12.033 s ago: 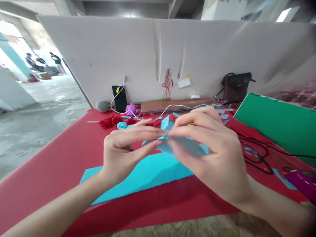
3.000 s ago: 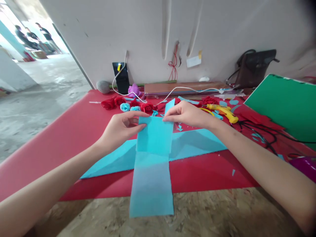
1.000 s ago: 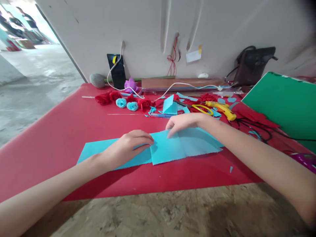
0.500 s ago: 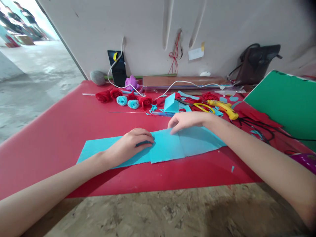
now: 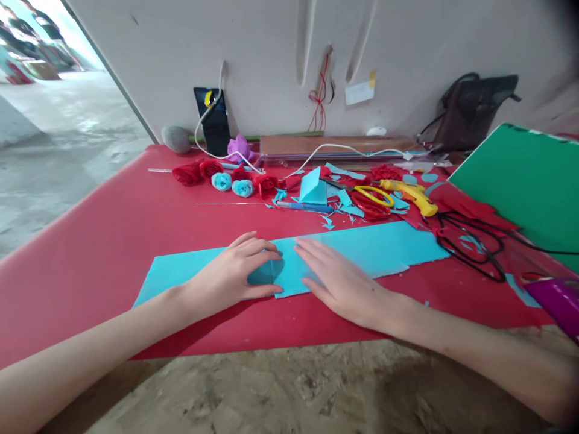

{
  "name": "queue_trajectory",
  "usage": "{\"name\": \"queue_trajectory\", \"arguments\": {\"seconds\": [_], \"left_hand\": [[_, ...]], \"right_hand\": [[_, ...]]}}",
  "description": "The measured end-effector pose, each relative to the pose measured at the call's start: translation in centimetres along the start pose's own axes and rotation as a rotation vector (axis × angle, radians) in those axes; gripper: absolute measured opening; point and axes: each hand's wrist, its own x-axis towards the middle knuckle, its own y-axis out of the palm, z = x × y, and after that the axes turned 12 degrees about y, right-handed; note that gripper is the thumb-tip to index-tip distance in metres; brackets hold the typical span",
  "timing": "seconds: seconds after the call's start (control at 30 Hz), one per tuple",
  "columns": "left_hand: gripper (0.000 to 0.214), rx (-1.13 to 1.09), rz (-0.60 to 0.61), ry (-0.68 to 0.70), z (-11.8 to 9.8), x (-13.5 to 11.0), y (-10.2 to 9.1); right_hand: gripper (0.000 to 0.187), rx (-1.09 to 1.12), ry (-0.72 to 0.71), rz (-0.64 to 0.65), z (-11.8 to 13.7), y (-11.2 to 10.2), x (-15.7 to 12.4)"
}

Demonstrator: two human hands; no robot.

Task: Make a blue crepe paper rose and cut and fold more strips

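Note:
A long strip of light blue crepe-like paper (image 5: 389, 247) lies across the red sheet, with an overlap or crease line near its middle. My left hand (image 5: 239, 265) rests on its left half, fingers and thumb spread apart over the crease. Just to the right, my right hand (image 5: 339, 280) lies flat on the paper with fingers stretched out, slightly smeared by motion. A gap of bare blue paper separates the two hands. Neither hand grips anything.
Behind the paper lie red roses (image 5: 187, 173), blue paper flowers (image 5: 221, 181), a blue pen (image 5: 303, 207), yellow-handled scissors (image 5: 375, 196), paper scraps and a yellow glue gun (image 5: 423, 200). Its black cable (image 5: 491, 274) loops rightward. A green board (image 5: 520, 187) stands right.
My right hand has come from the strip's far edge toward me and flattened onto it, unbending its fingers. The right part of the strip is less covered now. My left thumb has spread outward.

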Motion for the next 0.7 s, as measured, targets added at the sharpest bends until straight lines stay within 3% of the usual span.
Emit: {"name": "queue_trajectory", "arguments": {"seconds": [0.2, 0.43, 0.57, 0.7], "left_hand": [[0.050, 0.077, 0.050, -0.005, -1.3, -0.4, -0.2], [0.070, 0.018, 0.351, 0.223, -3.5, -2.2, -1.5], [0.073, -0.073, 0.438, 0.248, -2.9, -2.3, -2.1], [0.069, -0.083, 0.450, 0.248, -1.7, -2.0, -2.5]], "right_hand": [[0.050, -0.041, 0.025, 0.028, -0.3, 0.8, -0.3], [0.050, -0.060, 0.012, -0.002, -0.2, 0.9, -0.3], [0.050, -0.081, -0.001, -0.008, -0.2, 0.9, -0.2], [0.050, -0.089, -0.002, -0.003, -0.2, 1.0, -0.2]]}}
